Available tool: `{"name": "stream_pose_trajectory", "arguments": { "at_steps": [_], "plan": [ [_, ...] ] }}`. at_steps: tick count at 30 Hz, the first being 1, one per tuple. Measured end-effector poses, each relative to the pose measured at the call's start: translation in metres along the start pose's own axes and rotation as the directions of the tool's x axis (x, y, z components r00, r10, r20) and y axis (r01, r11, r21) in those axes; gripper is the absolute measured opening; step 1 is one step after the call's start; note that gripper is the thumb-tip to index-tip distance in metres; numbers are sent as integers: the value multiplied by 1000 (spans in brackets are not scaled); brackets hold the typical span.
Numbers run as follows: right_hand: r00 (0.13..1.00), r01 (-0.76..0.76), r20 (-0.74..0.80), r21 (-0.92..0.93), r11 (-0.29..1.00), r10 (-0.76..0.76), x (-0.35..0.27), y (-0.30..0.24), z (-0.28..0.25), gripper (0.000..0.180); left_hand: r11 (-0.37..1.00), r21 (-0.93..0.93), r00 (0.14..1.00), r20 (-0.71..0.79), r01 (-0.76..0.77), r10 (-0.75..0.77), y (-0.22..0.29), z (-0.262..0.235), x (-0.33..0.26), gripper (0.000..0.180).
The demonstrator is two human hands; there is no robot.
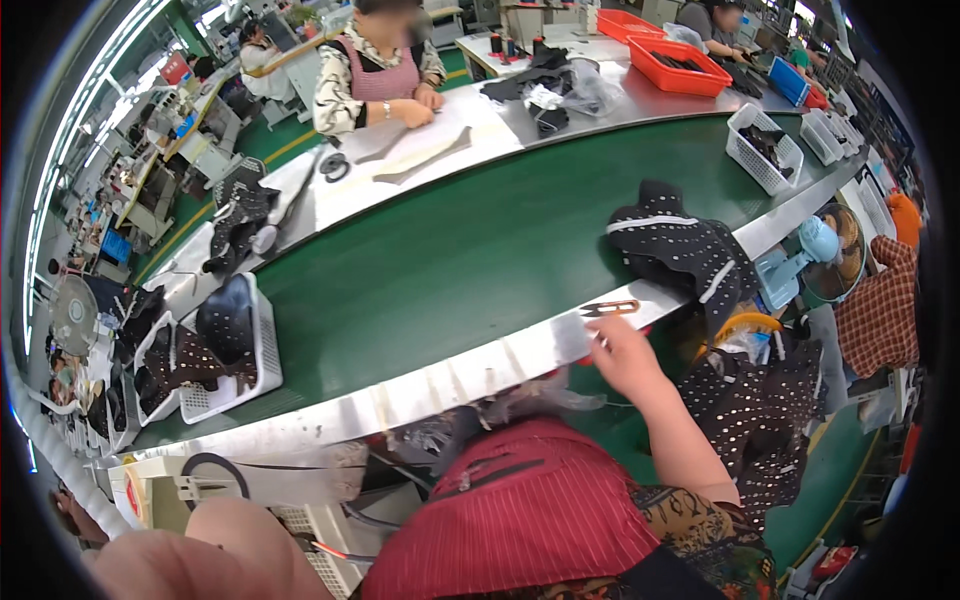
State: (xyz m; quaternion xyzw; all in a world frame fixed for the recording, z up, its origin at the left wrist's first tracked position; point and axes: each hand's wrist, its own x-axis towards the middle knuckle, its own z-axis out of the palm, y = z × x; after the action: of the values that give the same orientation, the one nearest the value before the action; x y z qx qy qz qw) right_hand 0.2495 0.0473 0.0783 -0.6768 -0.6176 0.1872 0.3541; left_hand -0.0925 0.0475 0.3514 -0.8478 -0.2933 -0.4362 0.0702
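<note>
right hand [622, 352] reaching up to the metal edge of the conveyor [470, 375], fingers loosely spread and holding nothing, fingertips just beside a small pair of thread snips [608, 308] with orange-brown handles. snips lying flat on the steel rim, at the near edge of the green belt [440, 260], not gripped. left hand out of view; only a bare forearm or elbow [210, 550] at the lower left, so no telling whether open or closed. just right of the snips, a heap of black fabric with white dots and white trim [675, 250], resting partly on the belt and partly over the rim. more of the same dotted fabric [755, 420] bunched below the rim at the right, beside the right forearm. a red striped apron or garment [520, 510] in the lower middle, close to the body. at the left, a white plastic basket [262, 350] on the belt with dark pieces inside, touching further baskets of dotted pieces beside it. across the belt, another person in a patterned blouse and pink apron [375, 70], both hands on pale cut pieces on a white table [420, 165]. farther right, red trays [680, 65] and a white basket [765, 150] with dark items. a small blue fan [815, 245] past the dotted heap at the right.
</note>
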Motion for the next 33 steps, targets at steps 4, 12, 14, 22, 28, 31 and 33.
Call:
{"name": "stream_pose_trajectory", "arguments": {
  "at_steps": [4,12,14,22,28,31,33],
  "plan": [
    [970,22,-238,-120,993,-50,35,83,-50,29,984,-145,994,28,104,-101,35,39,32,57],
    [941,-328,-240,-488,809,238,39,192,-99,70,772,-510,915,83,380,-396,29,169,43,59],
    [956,-291,-197,-549,784,217,36,204,-87,71,751,-468,883,187,466,-431,-9,224,0,54],
    [944,-329,-165,-558,762,286,35,195,-94,66,919,-20,655,707,395,-266,-57,377,-174,53],
    [958,-230,-265,-475,849,111,54,189,-133,37,941,-13,691,682,338,-239,-50,381,-182,58],
    [906,-326,-390,-390,861,166,70,197,-162,35,940,-44,700,680,340,-221,-50,383,-180,58],
    [870,-390,-445,-356,849,213,90,217,-180,37,940,-27,691,685,340,-231,-51,382,-183,58]
  ]
}}
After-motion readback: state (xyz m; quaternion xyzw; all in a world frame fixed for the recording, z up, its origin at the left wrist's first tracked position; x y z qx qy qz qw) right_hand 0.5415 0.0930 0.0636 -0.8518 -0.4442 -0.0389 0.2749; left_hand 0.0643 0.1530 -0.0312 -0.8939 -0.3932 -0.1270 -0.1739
